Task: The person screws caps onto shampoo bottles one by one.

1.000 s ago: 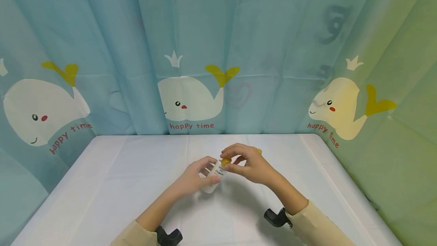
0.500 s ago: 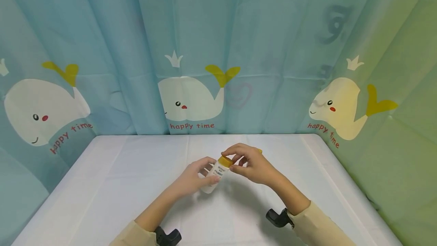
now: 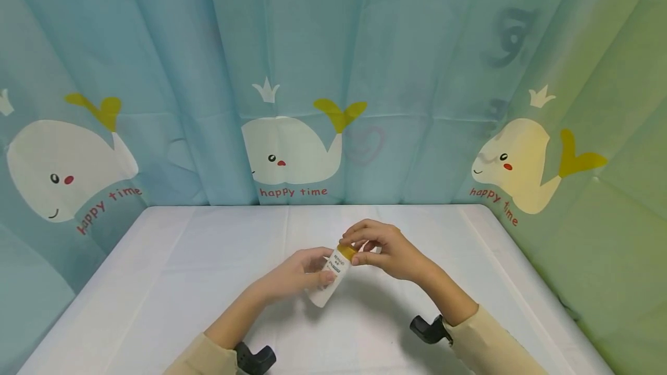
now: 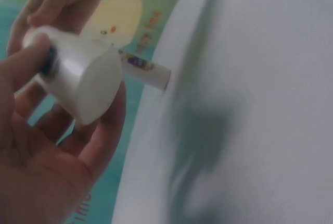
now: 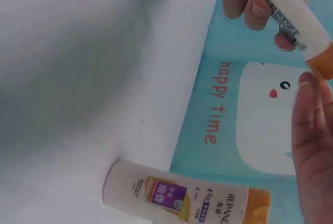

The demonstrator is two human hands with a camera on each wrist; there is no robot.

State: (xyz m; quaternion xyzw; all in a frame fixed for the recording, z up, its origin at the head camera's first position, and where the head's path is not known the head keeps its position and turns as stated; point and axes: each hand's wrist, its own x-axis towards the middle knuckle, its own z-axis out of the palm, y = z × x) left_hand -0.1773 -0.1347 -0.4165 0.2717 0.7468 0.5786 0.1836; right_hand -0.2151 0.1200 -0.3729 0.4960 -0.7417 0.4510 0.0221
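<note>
My left hand (image 3: 294,274) grips a small white bottle (image 3: 333,276) with printed text, thumb across its front and fingers behind. The bottle is tilted, its gold cap (image 3: 347,250) up and to the right. At that cap are the thumb and fingertips of my right hand (image 3: 387,250), pinching it from the right side. In the left wrist view the flat-ended base of the bottle (image 4: 99,86) points toward the camera. The right wrist view shows barcode-like print along the bottle (image 5: 289,13) and the thumb against the orange-gold cap (image 5: 321,63).
A larger white bottle (image 5: 171,195) with an orange cap and a purple-and-yellow label stands on the white table (image 3: 219,247); my right hand hides it in the head view. Behind the table hangs a blue-green curtain (image 3: 417,74) printed with whales.
The bottle has turned so that its label faces up more, and its base now shows lower. My right hand has shifted slightly right and covers the yellow cap seen behind it before.
</note>
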